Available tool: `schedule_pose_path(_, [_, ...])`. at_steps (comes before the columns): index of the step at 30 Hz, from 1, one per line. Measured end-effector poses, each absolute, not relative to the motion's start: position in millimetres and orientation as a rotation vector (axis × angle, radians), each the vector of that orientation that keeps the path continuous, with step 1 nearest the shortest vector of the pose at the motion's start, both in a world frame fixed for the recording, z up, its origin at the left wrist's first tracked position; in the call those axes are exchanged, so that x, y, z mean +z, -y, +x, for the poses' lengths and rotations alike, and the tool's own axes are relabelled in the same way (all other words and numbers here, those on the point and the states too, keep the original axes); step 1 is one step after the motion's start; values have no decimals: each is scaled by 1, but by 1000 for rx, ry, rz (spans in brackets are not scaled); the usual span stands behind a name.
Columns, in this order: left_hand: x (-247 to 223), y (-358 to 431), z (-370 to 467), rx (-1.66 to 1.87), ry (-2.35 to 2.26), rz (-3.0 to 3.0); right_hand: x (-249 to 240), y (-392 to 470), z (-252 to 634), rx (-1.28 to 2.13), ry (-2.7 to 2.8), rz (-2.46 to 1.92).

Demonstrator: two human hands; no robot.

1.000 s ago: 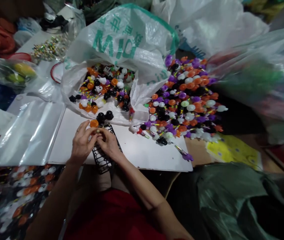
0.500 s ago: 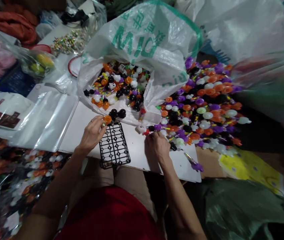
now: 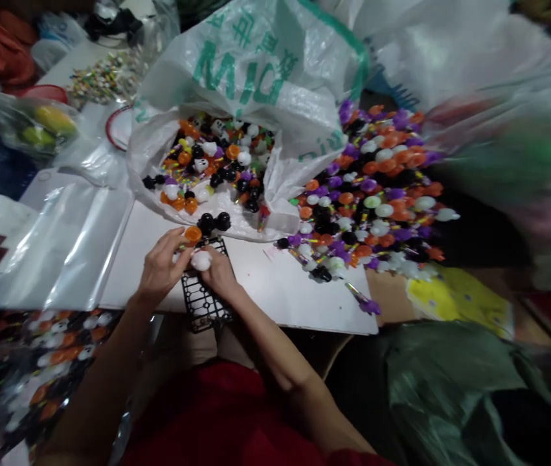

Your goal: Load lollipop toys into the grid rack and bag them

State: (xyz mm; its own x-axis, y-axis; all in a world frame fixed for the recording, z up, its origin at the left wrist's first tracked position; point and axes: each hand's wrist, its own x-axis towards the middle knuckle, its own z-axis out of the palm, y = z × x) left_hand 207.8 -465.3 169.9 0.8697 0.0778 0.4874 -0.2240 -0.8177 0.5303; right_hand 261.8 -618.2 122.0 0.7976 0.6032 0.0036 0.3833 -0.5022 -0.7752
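A black plastic grid rack (image 3: pixel 203 305) lies at the table's front edge. At its far end sit an orange round topper (image 3: pixel 192 234) and shiny black toppers (image 3: pixel 214 222). My left hand (image 3: pixel 161 266) is closed at the rack's far-left corner, touching or right beside the orange topper; what its fingertips pinch is hidden. My right hand (image 3: pixel 219 268) reaches over the rack, fingers closed on a small stick with a white figure topper (image 3: pixel 201 260). The stick itself is mostly covered by the fingers. Both hands nearly meet at that white topper.
Beyond the rack, an open white sack (image 3: pixel 256 84) holds many figure-topped sticks. More form a large pile (image 3: pixel 377 200) on the right; one purple-topped stick (image 3: pixel 362 299) lies apart. Clear plastic bags (image 3: pixel 61 239) lie left on the white tabletop (image 3: pixel 275 285). Packed bags (image 3: pixel 52 349) fill the lower left.
My right hand has moved left from the pile's edge to the rack, bringing the white-topped stick. My left hand stays by the orange topper. The view has shifted slightly right.
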Motion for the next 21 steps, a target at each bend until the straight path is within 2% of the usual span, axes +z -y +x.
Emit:
schedule_pose_path(6, [169, 465, 208, 731, 45, 2477, 145, 595, 260, 401, 853, -2473])
schedule_pose_path(12, [168, 463, 212, 818, -12, 2634, 158, 635, 298, 485, 1153, -2230])
schedule_pose_path(14, [170, 462, 212, 809, -4, 2595, 166, 665, 327, 407, 1155, -2367])
schedule_pose_path(18, [185, 463, 212, 850, -32, 2584, 182, 704, 384, 249, 1088, -2920])
schedule_pose_path(21, [195, 462, 214, 773, 161, 2659, 190, 707, 385, 136, 1191, -2806])
